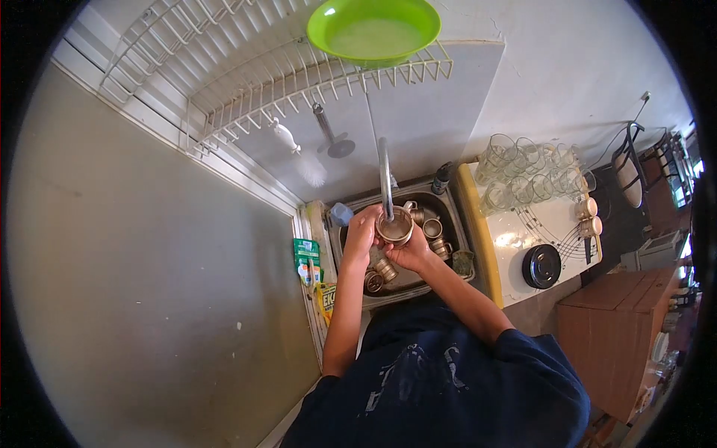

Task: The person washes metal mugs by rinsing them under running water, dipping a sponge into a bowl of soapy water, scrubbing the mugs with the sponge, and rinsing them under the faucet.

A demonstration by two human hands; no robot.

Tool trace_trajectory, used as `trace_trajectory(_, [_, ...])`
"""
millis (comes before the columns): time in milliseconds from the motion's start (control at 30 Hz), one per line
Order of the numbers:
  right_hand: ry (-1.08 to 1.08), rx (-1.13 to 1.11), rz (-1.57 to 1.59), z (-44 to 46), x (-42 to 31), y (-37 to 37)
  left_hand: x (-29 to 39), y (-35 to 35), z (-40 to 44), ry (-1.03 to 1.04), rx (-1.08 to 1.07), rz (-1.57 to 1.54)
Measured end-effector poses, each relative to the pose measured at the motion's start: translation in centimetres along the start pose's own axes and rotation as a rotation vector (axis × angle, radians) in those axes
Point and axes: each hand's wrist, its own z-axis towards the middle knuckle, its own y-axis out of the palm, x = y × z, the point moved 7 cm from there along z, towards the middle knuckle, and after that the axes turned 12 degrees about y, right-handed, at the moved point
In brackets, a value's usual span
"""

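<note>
Under the curved metal tap, a metal-looking mug is held with its round mouth facing up. My left hand is closed around its left side. My right hand grips it from the lower right. Some fingers are hidden behind the mug. Below lies a steel sink with several similar mugs, among them an upright mug and a tipped mug. A greenish scrubbing pad sits at the sink's right corner.
A white wire rack with a green bowl hangs above. A white brush hangs on the wall. On the right, the table carries several glasses, black saucers and cups. A green packet lies left.
</note>
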Motion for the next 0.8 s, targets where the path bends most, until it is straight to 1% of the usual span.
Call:
trace_trajectory(167, [0.026, -0.016, 0.022, 0.0, 0.2, 0.8, -0.2, -0.2, 0.1, 0.001, 0.009, -0.029])
trace_trajectory(233, [-0.02, 0.062, -0.026, -0.4, 0.1, 1.0, -0.4, -0.4, 0.0, -0.023, 0.016, -0.03])
trace_trajectory(267, [-0.021, 0.062, -0.027, -0.4, -0.1, 0.4, -0.4, -0.3, 0.0, -0.023, 0.015, -0.03])
trace_trajectory(333, [-0.04, 0.231, -0.082, -0.5, -0.7, -2.5, -1.0, -0.7, 0.0, -0.037, 0.09, -0.086])
trace_trajectory(367, [-0.038, 0.232, -0.084, -0.5, -0.7, -2.9, -2.1, -1.1, 0.2, -0.036, 0.091, -0.088])
trace_trajectory(433, [-0.116, 0.544, -0.256, -1.4, -1.7, -4.6, -3.7, -1.5, 0.3, -0.068, 0.069, -0.077])
trace_trajectory(467, [-0.115, 0.546, -0.26, -1.4, -1.8, -4.4, -4.0, -1.6, 0.3, -0.066, 0.071, -0.081])
trace_trajectory(533, [-0.095, 0.74, -0.438, -2.2, -2.1, -4.6, -6.7, -1.6, -1.1, -0.419, 0.146, -0.248])
trace_trajectory(567, [-0.142, 0.84, -0.561, -2.3, -2.4, -4.6, -8.3, -1.9, -1.1, -0.454, 0.156, -0.308])
trace_trajectory(600, [-0.143, 0.841, -0.564, -2.1, -2.5, -5.3, -9.7, -2.2, -1.0, -0.452, 0.155, -0.311])
trace_trajectory(633, [-0.306, 0.92, -1.172, -1.7, -4.1, -4.9, -11.2, -2.1, -0.9, -0.454, 0.172, -0.475])
trace_trajectory(667, [-0.464, 0.943, -1.792, -1.6, -4.1, -1.2, -12.0, -1.7, -0.8, -0.454, 0.19, -0.645])
trace_trajectory(700, [-0.517, 0.941, -1.852, -2.4, -3.6, 0.3, -13.0, -1.6, -0.9, -0.555, 0.208, -0.759])
trace_trajectory(733, [-0.51, 0.943, -1.856, -2.4, -3.2, 1.8, -13.0, -1.5, -1.0, -0.557, 0.21, -0.765])
trace_trajectory(800, [-0.457, 0.955, -2.148, -1.3, -2.3, 3.9, -12.5, -1.2, -1.2, -0.522, 0.256, -0.955])
